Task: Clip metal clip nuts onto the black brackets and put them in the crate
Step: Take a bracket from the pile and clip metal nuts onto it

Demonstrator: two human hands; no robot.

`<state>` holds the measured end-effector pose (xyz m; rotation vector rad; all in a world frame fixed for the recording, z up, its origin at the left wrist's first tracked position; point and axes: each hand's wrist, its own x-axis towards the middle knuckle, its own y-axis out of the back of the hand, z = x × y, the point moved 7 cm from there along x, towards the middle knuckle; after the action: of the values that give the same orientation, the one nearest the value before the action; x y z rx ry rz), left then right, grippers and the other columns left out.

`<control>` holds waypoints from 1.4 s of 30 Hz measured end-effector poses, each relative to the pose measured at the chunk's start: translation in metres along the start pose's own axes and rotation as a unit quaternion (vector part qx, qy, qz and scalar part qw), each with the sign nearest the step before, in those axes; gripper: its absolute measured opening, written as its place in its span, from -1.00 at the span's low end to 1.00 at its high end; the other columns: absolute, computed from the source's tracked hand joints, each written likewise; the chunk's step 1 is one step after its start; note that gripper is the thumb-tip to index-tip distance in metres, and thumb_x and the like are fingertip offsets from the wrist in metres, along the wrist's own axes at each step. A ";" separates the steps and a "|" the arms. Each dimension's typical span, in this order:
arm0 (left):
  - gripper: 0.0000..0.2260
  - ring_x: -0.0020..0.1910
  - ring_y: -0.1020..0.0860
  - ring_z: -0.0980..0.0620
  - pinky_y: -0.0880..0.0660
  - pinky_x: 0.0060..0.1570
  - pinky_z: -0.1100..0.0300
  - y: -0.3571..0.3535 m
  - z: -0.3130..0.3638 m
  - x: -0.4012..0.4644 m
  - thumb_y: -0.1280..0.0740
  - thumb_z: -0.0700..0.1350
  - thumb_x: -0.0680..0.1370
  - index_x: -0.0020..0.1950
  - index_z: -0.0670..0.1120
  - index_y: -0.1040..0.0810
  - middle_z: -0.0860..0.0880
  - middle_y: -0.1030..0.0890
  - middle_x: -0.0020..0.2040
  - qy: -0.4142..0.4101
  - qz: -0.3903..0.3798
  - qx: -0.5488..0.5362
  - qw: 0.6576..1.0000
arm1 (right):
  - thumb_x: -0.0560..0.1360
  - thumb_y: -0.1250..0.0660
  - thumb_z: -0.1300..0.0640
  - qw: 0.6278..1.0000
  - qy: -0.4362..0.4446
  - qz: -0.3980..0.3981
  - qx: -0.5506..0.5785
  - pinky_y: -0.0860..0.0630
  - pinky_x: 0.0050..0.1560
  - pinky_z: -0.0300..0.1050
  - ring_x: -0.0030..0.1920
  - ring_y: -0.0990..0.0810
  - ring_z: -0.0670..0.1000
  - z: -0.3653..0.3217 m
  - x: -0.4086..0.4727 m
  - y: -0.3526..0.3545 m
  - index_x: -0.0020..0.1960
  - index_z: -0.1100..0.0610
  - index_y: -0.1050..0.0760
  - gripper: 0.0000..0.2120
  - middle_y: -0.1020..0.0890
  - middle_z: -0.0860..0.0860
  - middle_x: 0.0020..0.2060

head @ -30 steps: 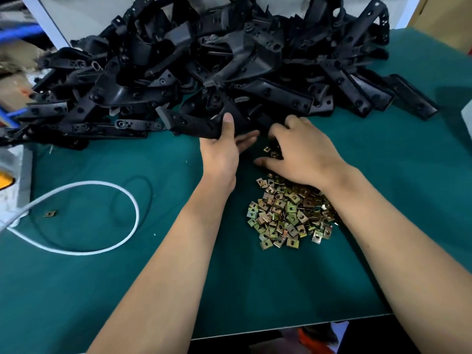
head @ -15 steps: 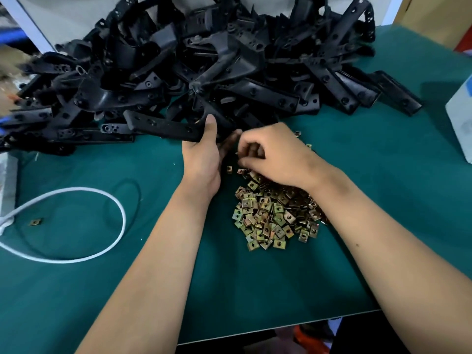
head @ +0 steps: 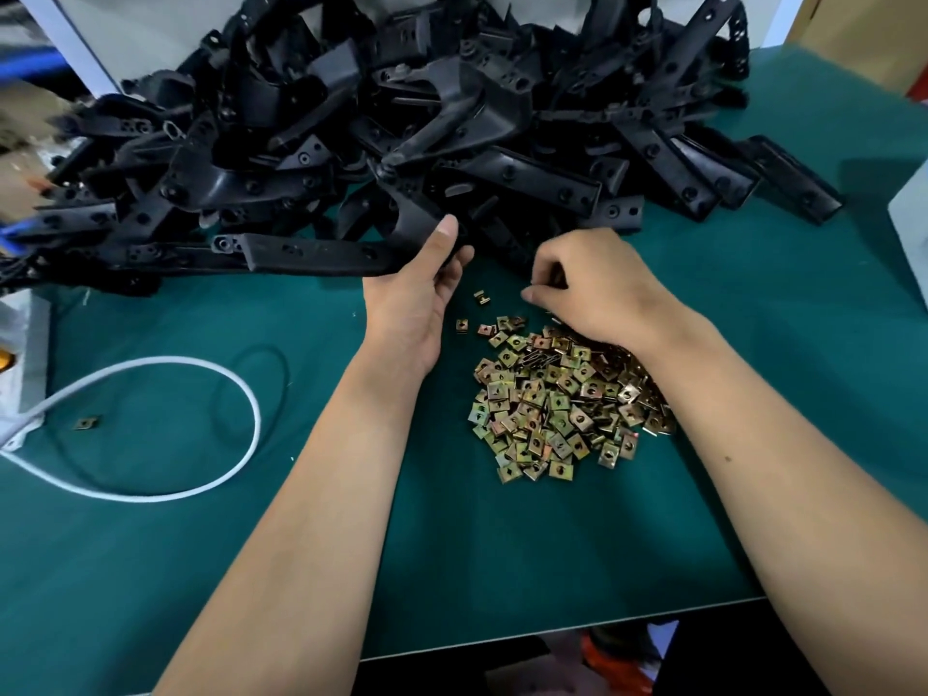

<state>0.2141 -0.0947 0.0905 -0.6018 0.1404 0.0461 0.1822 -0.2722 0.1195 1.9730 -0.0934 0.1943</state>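
Observation:
A big heap of black brackets (head: 452,123) covers the far half of the green table (head: 150,570). My left hand (head: 419,298) grips the right end of one long black bracket (head: 311,253) at the heap's near edge, thumb on top. A pile of brass-coloured clip nuts (head: 557,409) lies in front of me. My right hand (head: 597,286) hovers over the pile's far edge with its fingers curled; whether they pinch a clip nut is hidden. A few loose nuts (head: 481,296) lie between my hands. No crate is in view.
A white cable (head: 241,389) loops across the table's left side, with one stray clip nut (head: 86,422) beside it. A white box edge (head: 911,218) shows at the far right. The table's front edge (head: 552,632) runs just below my forearms.
My left hand has pulled the long bracket a little out of the heap toward the left. My right hand's fingers have curled up from lying flat on the nuts.

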 end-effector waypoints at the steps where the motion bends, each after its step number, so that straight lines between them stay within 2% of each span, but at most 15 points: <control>1: -0.86 -0.16 -0.69 -0.03 -0.59 -0.15 0.26 0.000 0.001 0.000 -0.51 -0.29 0.52 0.03 -0.14 -0.63 -0.08 -0.71 -0.07 -0.001 0.002 -0.001 1.000 | 0.51 -0.52 -0.04 1.000 0.020 -0.014 0.010 -0.39 -0.15 -0.16 -0.19 -0.59 -0.03 -0.006 -0.001 -0.003 -0.16 0.00 -0.63 -0.85 -0.62 -0.11 -0.25; 3: -0.85 -0.18 -0.68 -0.02 -0.58 -0.16 0.26 0.001 0.002 -0.001 -0.51 -0.29 0.52 0.03 -0.14 -0.63 -0.07 -0.70 -0.08 -0.002 0.007 -0.005 1.000 | 0.49 -0.55 -0.02 0.996 0.060 -0.046 0.044 -0.38 -0.24 -0.27 -0.28 -0.56 -0.17 -0.020 -0.004 -0.007 -0.19 -0.04 -0.62 -0.85 -0.60 -0.18 -0.32; 7: -0.85 -0.18 -0.68 -0.02 -0.59 -0.20 0.25 0.003 0.002 -0.001 -0.51 -0.27 0.52 0.03 -0.14 -0.62 -0.06 -0.71 -0.11 0.008 0.017 -0.019 1.000 | 0.51 -0.54 0.06 0.979 0.083 -0.095 0.161 -0.50 -0.20 -0.38 -0.25 -0.65 -0.18 -0.033 -0.008 -0.011 -0.12 0.02 -0.69 -0.94 -0.70 -0.12 -0.26; 10: -0.87 -0.17 -0.69 -0.03 -0.57 -0.24 0.27 0.006 0.002 0.000 -0.52 -0.26 0.51 0.00 -0.13 -0.63 -0.07 -0.72 -0.11 0.023 0.026 -0.032 0.999 | 0.56 -0.47 0.10 0.982 0.023 0.008 0.187 -0.54 -0.23 -0.36 -0.31 -0.65 -0.16 -0.020 -0.005 0.002 -0.09 0.03 -0.69 -0.94 -0.68 -0.14 -0.28; 11: -0.88 -0.16 -0.69 -0.04 -0.57 -0.24 0.27 0.007 0.002 0.001 -0.53 -0.25 0.51 -0.01 -0.13 -0.64 -0.07 -0.72 -0.11 0.029 0.026 -0.037 0.999 | 0.58 -0.45 0.10 0.984 -0.015 0.071 0.161 -0.55 -0.17 -0.34 -0.29 -0.64 -0.18 -0.010 -0.005 0.010 -0.08 0.02 -0.69 -0.93 -0.66 -0.17 -0.27; 13: -0.87 -0.16 -0.69 -0.05 -0.56 -0.23 0.27 0.007 0.001 0.001 -0.54 -0.25 0.50 0.00 -0.15 -0.65 -0.08 -0.72 -0.11 0.038 0.023 -0.049 0.998 | 0.58 -0.41 0.10 0.975 -0.110 0.165 0.099 -0.58 -0.02 -0.19 -0.18 -0.68 -0.01 0.015 -0.007 0.027 -0.08 0.01 -0.69 -0.89 -0.70 -0.06 -0.21; 16: -0.69 -0.17 -0.70 -0.07 -0.57 -0.23 0.26 0.008 0.000 0.001 -0.55 -0.25 0.49 0.19 -0.22 -0.61 -0.11 -0.71 -0.09 0.041 0.028 -0.066 0.997 | 0.55 -0.36 0.16 0.971 -0.184 0.151 0.031 -0.56 0.10 -0.05 0.06 -0.66 0.21 0.039 -0.007 0.031 0.02 0.01 -0.70 -0.85 -0.72 0.10 0.02; 19: -0.49 -0.16 -0.70 -0.09 -0.59 -0.21 0.24 0.010 -0.001 0.002 -0.56 -0.26 0.47 0.37 -0.30 -0.51 -0.14 -0.71 -0.07 0.044 0.041 -0.077 0.995 | 0.56 -0.43 0.06 0.987 -0.148 0.060 0.000 -0.51 0.24 0.00 0.24 -0.58 0.19 0.032 -0.003 0.015 0.22 -0.03 -0.67 -0.75 -0.62 0.11 0.25; 21: -0.49 -0.16 -0.70 -0.09 -0.58 -0.21 0.24 0.011 -0.001 0.002 -0.56 -0.26 0.47 0.37 -0.30 -0.52 -0.13 -0.71 -0.09 0.046 0.040 -0.078 0.995 | 0.54 -0.46 0.00 0.990 -0.122 0.053 0.038 -0.54 0.19 -0.02 0.19 -0.61 0.12 0.025 -0.003 0.011 0.15 -0.04 -0.70 -0.80 -0.65 0.05 0.16; 23: -0.59 -0.17 -0.70 -0.08 -0.57 -0.21 0.25 0.011 -0.001 0.002 -0.56 -0.26 0.47 0.29 -0.26 -0.57 -0.12 -0.71 -0.11 0.049 0.035 -0.082 0.995 | 0.52 -0.49 -0.01 0.989 -0.103 0.071 0.076 -0.61 0.06 -0.05 0.01 -0.67 0.05 0.020 -0.002 0.012 -0.02 -0.04 -0.72 -0.92 -0.70 -0.06 -0.07; 26: -0.73 -0.20 -0.70 -0.05 -0.57 -0.24 0.25 0.010 -0.001 0.002 -0.55 -0.26 0.48 0.13 -0.20 -0.60 -0.09 -0.71 -0.17 0.051 0.030 -0.083 0.995 | 0.50 -0.52 -0.06 0.992 -0.038 0.068 0.103 -0.60 -0.13 -0.11 -0.21 -0.64 -0.10 0.004 -0.003 0.008 -0.10 -0.04 -0.70 -0.90 -0.65 -0.17 -0.27; 30: -0.83 -0.22 -0.68 -0.03 -0.55 -0.28 0.26 0.010 0.000 0.002 -0.54 -0.25 0.49 0.02 -0.19 -0.61 -0.08 -0.70 -0.21 0.054 0.018 -0.069 0.996 | 0.49 -0.52 -0.11 0.999 0.015 0.022 0.022 -0.43 -0.12 -0.13 -0.15 -0.60 0.00 -0.011 -0.002 -0.008 0.12 -0.09 -0.67 -0.77 -0.60 -0.13 -0.20; 36: -0.81 -0.25 -0.64 -0.02 -0.49 -0.33 0.29 0.005 0.001 0.002 -0.53 -0.20 0.51 0.06 -0.18 -0.59 -0.09 -0.67 -0.14 0.079 -0.038 -0.048 0.995 | 0.52 -0.51 0.04 0.998 0.018 0.024 0.047 -0.48 -0.09 -0.09 -0.11 -0.61 -0.01 -0.010 0.000 -0.008 -0.05 -0.01 -0.66 -0.94 -0.63 -0.09 -0.14; 39: -0.87 -0.26 -0.63 -0.03 -0.47 -0.36 0.30 0.004 0.003 0.001 -0.52 -0.19 0.51 -0.01 -0.18 -0.63 -0.10 -0.67 -0.12 0.090 -0.074 -0.006 0.993 | 0.57 -0.46 0.15 0.980 -0.009 0.059 0.191 -0.58 -0.15 -0.06 -0.20 -0.65 -0.02 -0.009 0.000 -0.004 -0.03 0.09 -0.62 -0.97 -0.68 -0.04 -0.17; 42: -0.86 -0.26 -0.63 -0.03 -0.47 -0.39 0.32 0.006 0.006 0.001 -0.52 -0.19 0.50 0.00 -0.17 -0.62 -0.11 -0.66 -0.09 0.086 -0.101 0.024 0.991 | 0.61 -0.38 0.30 0.897 -0.039 0.072 0.433 -0.57 -0.30 -0.18 -0.30 -0.66 -0.04 -0.009 -0.001 -0.001 0.00 0.21 -0.61 -0.95 -0.72 0.05 -0.23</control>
<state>0.2153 -0.0865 0.0921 -0.5696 0.2465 -0.2043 0.1804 -0.2635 0.1218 2.8722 -0.2375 0.2836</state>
